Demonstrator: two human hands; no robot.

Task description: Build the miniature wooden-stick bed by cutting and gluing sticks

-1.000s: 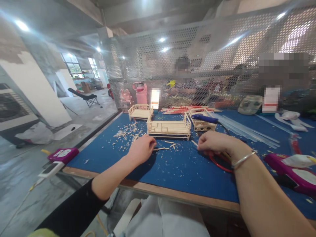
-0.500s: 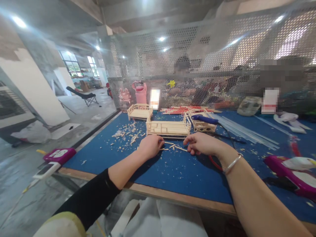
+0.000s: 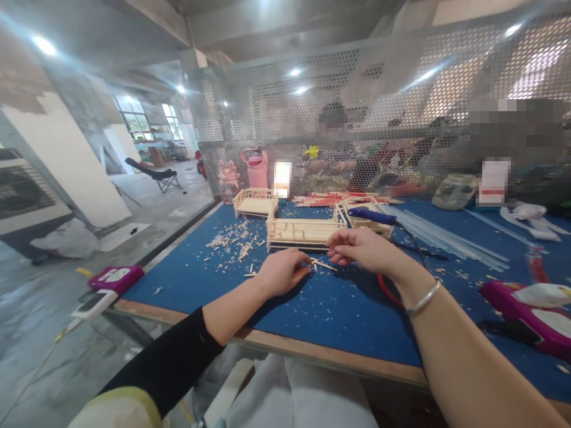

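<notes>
Head view: blue tabletop [image 3: 303, 324] littered with wood chips [image 3: 244, 251]. Loose sticks [image 3: 328, 266] between left hand [image 3: 283, 273] and right hand [image 3: 360, 249], both with fingers bent; whether gripping, cannot tell. Just beyond, wooden frame [image 3: 303, 232]. Behind, perforated screen [image 3: 276, 113]; leftward, concrete floor [image 3: 178, 208].

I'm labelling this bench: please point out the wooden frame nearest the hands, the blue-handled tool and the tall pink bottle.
Nearest wooden frame [image 3: 314, 230]: head view, on its slatted deck.
Blue-handled tool [image 3: 373, 216]: head view, middle of its handle.
Tall pink bottle [image 3: 257, 176]: head view, on its body.
</notes>
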